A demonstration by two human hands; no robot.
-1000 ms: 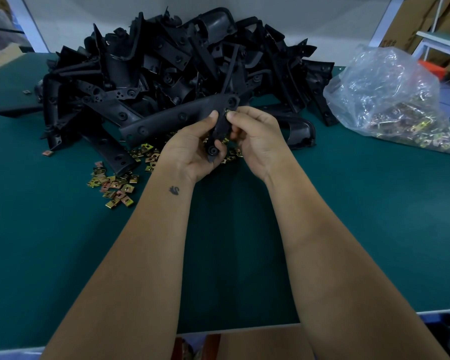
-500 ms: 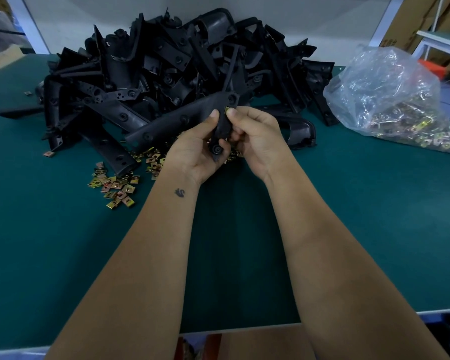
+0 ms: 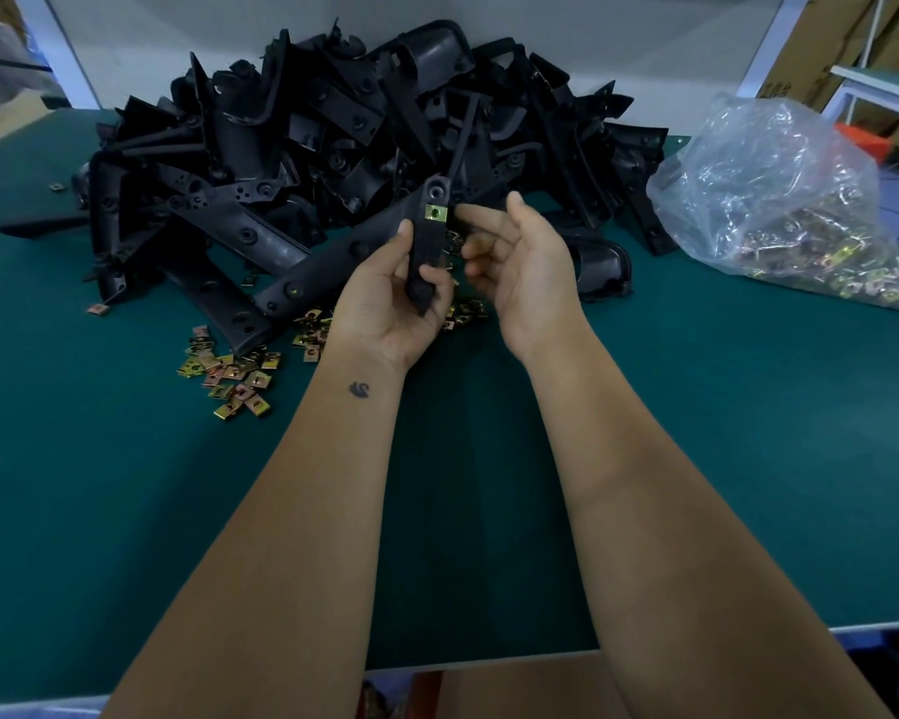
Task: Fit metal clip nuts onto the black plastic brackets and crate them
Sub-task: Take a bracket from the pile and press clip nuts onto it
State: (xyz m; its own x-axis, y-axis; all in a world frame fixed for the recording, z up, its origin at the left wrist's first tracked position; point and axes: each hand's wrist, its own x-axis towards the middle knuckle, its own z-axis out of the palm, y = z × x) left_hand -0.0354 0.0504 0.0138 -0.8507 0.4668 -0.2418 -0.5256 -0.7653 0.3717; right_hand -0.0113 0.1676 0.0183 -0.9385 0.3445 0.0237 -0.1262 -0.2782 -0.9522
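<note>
Black plastic bracket (image 3: 426, 241): held upright over the middle of the surface (image 3: 125, 485), with one brass-coloured clip nut (image 3: 435, 212) seated near its upper end, just below the top hole.
Left grip: left hand (image 3: 390, 303) curls round the lower part of the bracket, thumb on its near face and fingers behind.
Right grip: right hand (image 3: 520, 267) sits just beside the bracket with fingers loosely spread and holding nothing; the fingertips are near the fitted nut, and I cannot tell whether they touch it.
Done, by my reading: this bracket carries at least one nut. Whether it needs more is unclear, since its lower end is hidden in the palm.
Left to do: a lot. The big pile of brackets (image 3: 333, 137) along the far edge looks mostly unfitted, though one long piece at the front of the pile shows a yellowish spot that may be a nut. No crate is in view, so the crating step cannot be judged.
Supplies: loose nuts (image 3: 229, 376) are scattered toward the left side of the surface, at the foot of the pile; a clear bag of nuts (image 3: 779, 210) lies by the far right corner.
Surface: dark green mat with a pale near edge.
Room: white wall panel behind the pile, cardboard boxes (image 3: 821, 44) and a pale frame beyond the right corner.
</note>
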